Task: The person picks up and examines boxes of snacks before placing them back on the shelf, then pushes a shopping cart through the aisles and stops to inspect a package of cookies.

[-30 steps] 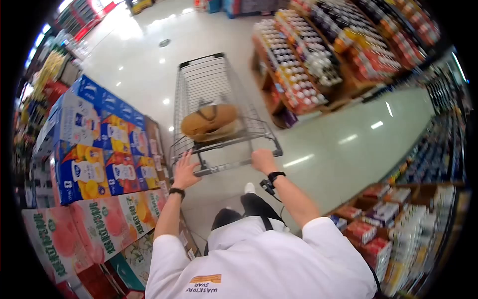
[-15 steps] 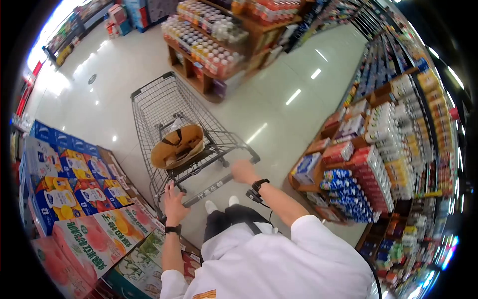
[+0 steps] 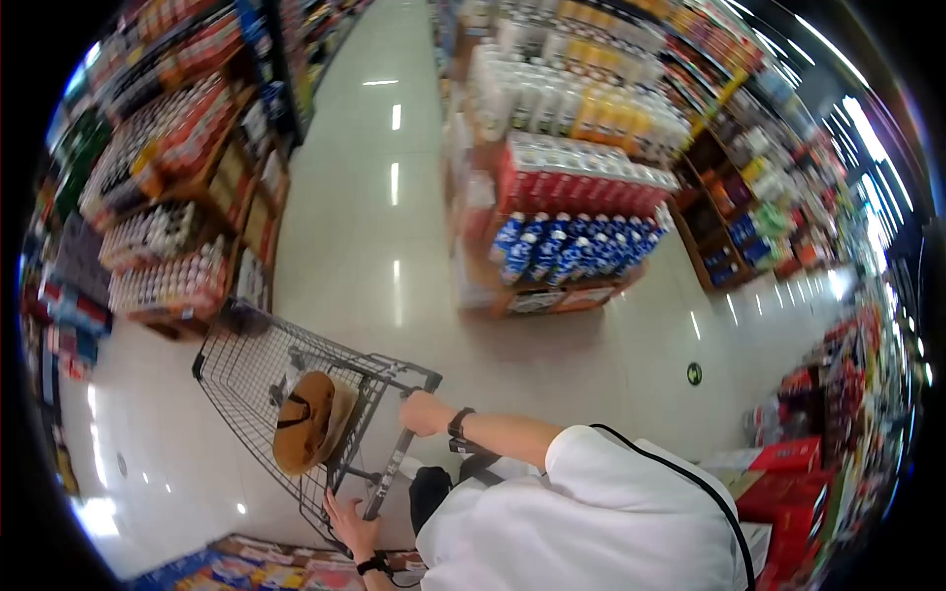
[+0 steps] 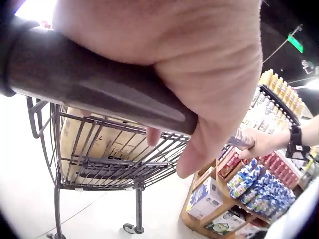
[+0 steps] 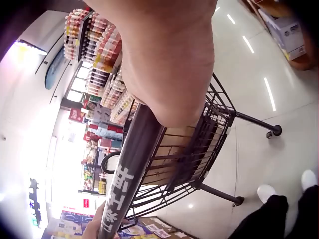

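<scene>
A wire shopping cart (image 3: 251,369) stands at the lower left in the head view, its basket pointing up and left. Inside lies a brown bag (image 3: 307,419) with dark straps. My right hand (image 3: 426,414) grips the far end of the cart's handle (image 3: 394,465), fingers wrapped round it. At the near end, my left hand (image 3: 352,524) rests its palm on the bar with the fingers spread forward. In the left wrist view the thumb (image 4: 192,155) hangs past the bar, and fingertips show below it.
Shelves of bottles (image 3: 168,266) stand beyond the cart's front. A display of blue-wrapped bottles (image 3: 572,246) and red packs (image 3: 581,177) is ahead on the right. Boxed goods (image 3: 246,566) line the near side. A tiled aisle floor (image 3: 379,236) runs between the displays.
The view and cart have turned to the right, so the bottle shelves have shifted left and the blue bottle display has come to the middle. Both hands stay on the handle.
</scene>
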{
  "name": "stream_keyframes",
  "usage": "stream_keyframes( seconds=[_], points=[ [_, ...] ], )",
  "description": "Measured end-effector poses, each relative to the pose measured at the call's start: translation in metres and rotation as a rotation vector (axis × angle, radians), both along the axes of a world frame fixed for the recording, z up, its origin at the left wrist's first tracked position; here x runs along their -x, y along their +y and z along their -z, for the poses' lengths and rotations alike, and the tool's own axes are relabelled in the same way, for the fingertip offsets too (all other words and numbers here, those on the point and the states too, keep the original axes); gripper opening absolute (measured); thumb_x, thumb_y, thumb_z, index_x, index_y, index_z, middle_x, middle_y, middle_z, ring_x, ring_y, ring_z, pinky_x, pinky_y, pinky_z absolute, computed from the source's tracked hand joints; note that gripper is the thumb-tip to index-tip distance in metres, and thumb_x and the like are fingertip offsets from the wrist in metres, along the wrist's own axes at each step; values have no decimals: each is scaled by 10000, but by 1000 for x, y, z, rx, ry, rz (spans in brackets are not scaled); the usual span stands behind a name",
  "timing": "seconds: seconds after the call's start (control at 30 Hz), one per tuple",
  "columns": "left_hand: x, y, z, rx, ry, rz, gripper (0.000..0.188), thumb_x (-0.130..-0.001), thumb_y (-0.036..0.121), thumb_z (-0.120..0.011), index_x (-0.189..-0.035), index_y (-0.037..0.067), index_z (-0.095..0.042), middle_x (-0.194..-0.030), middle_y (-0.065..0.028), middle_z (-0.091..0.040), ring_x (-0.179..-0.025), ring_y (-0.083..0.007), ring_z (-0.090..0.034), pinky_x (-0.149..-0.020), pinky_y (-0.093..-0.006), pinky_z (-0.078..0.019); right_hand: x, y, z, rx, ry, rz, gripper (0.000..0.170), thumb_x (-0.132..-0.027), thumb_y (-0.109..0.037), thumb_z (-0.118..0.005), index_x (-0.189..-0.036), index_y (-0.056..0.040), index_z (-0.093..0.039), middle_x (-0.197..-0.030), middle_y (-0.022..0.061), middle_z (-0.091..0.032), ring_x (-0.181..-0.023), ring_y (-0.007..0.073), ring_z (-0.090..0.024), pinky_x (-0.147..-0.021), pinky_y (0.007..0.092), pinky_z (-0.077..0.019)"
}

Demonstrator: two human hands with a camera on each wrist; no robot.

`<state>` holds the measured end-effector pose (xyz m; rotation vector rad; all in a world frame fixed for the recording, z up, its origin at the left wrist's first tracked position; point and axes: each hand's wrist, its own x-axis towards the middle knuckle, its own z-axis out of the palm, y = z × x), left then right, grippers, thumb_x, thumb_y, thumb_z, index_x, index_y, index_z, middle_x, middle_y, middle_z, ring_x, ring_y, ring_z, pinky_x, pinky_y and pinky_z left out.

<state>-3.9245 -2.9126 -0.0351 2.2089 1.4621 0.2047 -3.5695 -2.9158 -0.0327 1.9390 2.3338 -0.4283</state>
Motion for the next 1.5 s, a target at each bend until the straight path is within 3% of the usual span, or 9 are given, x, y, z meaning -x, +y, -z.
stream_keyframes(
  seconds=[0.27, 0.4, 0.63, 0.73, 0.83, 0.87, 1.13, 1.37, 1.5],
  points=[
    [-62, 18, -49, 33, 68, 211, 288, -510, 133, -785, -779, 96, -690, -1539, -181, -357, -1452, -427, -280, -1067, -485, -424, -50, -68, -30, -59, 59, 228, 81, -674, -171, -691, -666, -96, -719, -703, 122, -700, -687, 325, -701, -624, 430, -535],
    [-84, 52, -72, 30, 130, 327, 287, -510, 134, -805, -774, 105, -697, -1538, -173, -353, -1449, -419, -290, -1077, -469, -426, -64, -72, -61, -29, 97, 332, 95, -661, -163, -712, -701, -79, -726, -708, 127, -691, -719, 337, -691, -661, 447, -540],
    [-121, 128, -75, -16, 99, 509, 293, -503, 132, -850, -753, 117, -700, -1538, -180, -345, -1435, -399, -297, -1090, -460, -426, -77, -51, -69, -37, 91, 474, 103, -681, -164, -693, -721, -74, -725, -710, 132, -691, -708, 344, -694, -657, 457, -548],
    [-141, 164, -73, 48, 105, 565, 302, -524, 127, -848, -795, 113, -715, -1583, -223, -303, -1461, -424, -276, -1081, -504, -434, -85, -34, -69, -24, 90, 547, 110, -680, -158, -691, -729, -66, -726, -713, 140, -690, -704, 355, -696, -638, 465, -554],
    [-162, 196, -73, 64, 117, 604, 286, -541, 140, -845, -796, 119, -716, -1584, -198, -308, -1466, -408, -275, -1057, -503, -455, -95, -13, -67, 4, 68, 614, 112, -689, -190, -717, -726, -86, -734, -719, 122, -695, -708, 340, -695, -648, 448, -542],
    [-169, 203, -82, 31, 119, 611, 273, -527, 139, -844, -763, 129, -707, -1537, -152, -355, -1436, -391, -300, -1068, -458, -453, -99, -8, -75, 25, 71, 630, 114, -694, -206, -729, -724, -97, -737, -719, 112, -697, -708, 331, -694, -655, 438, -536],
    [-233, 301, -75, 36, 106, 679, 288, -529, 143, -838, -794, 137, -724, -1583, -152, -318, -1461, -394, -273, -1096, -442, -438, -147, 65, -61, -10, 13, 693, 190, -687, -266, -768, -739, -84, -746, -729, 122, -704, -707, 323, -702, -646, 431, -543],
    [-309, 398, -71, 37, 101, 706, 274, -526, 129, -819, -774, 136, -702, -1573, -154, -335, -1465, -385, -274, -1095, -433, -432, -216, 154, -71, -18, 64, 684, 175, -678, -197, -724, -758, -43, -752, -751, 168, -708, -718, 347, -704, -644, 453, -551],
    [-362, 459, -63, 67, 125, 689, 275, -526, 129, -819, -773, 136, -697, -1586, -146, -316, -1479, -377, -255, -1104, -433, -425, -271, 216, -63, -20, 72, 691, 174, -678, -222, -729, -735, -59, -750, -739, 151, -712, -703, 335, -704, -632, 443, -547]
  ],
)
